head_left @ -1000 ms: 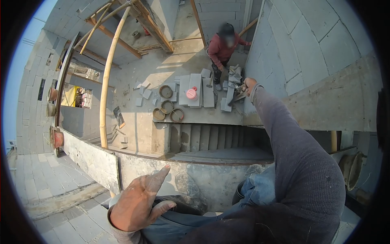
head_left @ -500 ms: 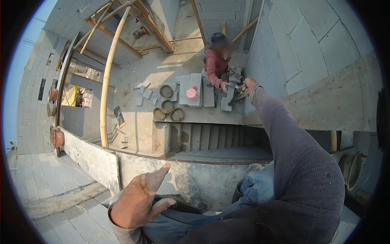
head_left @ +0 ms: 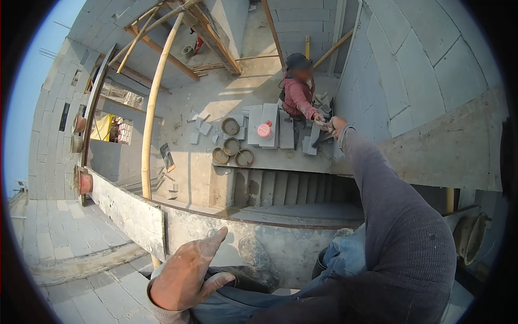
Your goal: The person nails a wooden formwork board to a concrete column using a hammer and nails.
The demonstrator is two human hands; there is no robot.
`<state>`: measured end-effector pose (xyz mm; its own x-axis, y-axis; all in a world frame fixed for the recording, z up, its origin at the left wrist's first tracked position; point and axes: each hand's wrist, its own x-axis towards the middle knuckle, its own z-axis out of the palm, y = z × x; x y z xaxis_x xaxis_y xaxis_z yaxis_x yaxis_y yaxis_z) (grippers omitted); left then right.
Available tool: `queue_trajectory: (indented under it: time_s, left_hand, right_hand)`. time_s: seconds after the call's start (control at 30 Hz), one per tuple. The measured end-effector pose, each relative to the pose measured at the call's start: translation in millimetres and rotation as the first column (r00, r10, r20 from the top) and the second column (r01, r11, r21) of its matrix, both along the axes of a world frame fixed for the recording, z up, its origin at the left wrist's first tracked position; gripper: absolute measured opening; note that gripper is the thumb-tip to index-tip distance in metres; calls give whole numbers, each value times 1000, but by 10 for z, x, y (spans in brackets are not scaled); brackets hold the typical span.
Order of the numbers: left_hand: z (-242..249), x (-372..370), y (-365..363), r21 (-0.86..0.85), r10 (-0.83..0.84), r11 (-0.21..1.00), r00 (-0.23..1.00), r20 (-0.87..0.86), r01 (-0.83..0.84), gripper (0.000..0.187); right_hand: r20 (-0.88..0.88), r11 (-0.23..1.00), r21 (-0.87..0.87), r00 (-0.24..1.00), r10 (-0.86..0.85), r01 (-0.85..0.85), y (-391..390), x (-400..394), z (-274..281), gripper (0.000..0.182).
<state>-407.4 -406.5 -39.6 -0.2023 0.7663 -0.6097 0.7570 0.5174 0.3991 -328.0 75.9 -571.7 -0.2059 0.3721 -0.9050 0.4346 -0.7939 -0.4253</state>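
Observation:
My left hand (head_left: 183,272) is held low over my lap, near the top of the wall, with fingers stretched out, thumb apart and nothing in it. My right hand (head_left: 339,126) reaches far forward over the stairwell, its fingers closed. What they close on is too small to make out. Close beside it is the hand (head_left: 318,116) of a co-worker (head_left: 297,92) in a pink top, who stands below. Grey block pieces (head_left: 309,146) lie just under the two hands.
Round buckets (head_left: 231,126) and a pink-lidded container (head_left: 264,130) stand among grey blocks below. Concrete stairs (head_left: 280,186) drop beyond the stained ledge (head_left: 210,221) before me. A bamboo pole (head_left: 152,108) rises at left; a block wall (head_left: 410,59) flanks my right arm.
The view has shifted slightly, so the scene sits lower and to the right. The co-worker's hand has come up closer to my right hand. My left hand keeps its pose.

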Motion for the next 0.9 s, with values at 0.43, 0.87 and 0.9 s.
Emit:
queue_trajectory:
  time_s: [0.43, 0.87, 0.9]
  left_hand:
    - [-53, 38, 160, 103, 27, 994, 1000, -15, -25, 84]
    - [-85, 0, 292, 52, -21, 998, 1000, -5, 22, 91]
    - [-86, 0, 289, 57, -24, 998, 1000, -5, 24, 92]
  right_hand:
    - [-160, 967, 91, 962, -220, 236, 101, -214, 23, 39]
    - [-453, 742, -317, 594, -665, 590, 46, 224, 316, 100]
    - [-448, 739, -311, 594, -668, 598, 45, 242, 319, 103]
